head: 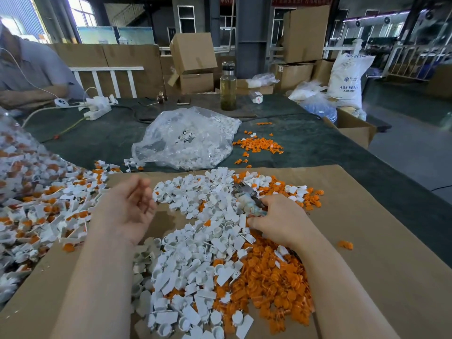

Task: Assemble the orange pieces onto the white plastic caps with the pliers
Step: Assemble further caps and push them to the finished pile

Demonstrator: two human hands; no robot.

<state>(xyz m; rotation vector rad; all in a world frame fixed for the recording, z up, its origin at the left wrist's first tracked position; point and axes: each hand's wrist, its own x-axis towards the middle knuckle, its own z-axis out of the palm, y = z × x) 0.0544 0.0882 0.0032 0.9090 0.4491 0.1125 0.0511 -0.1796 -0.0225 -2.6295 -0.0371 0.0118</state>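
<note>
White plastic caps and orange pieces lie heaped together on the brown cardboard sheet, nearest the viewer between the person's two forearms. Just beyond them the right hand curls its fingers round the handles of the pliers, whose tip points far-left over the pile, while the left hand hovers palm up with relaxed fingers, holding nothing. Farther off sit a clear bag of caps and a bottle on the dark green table.
</note>
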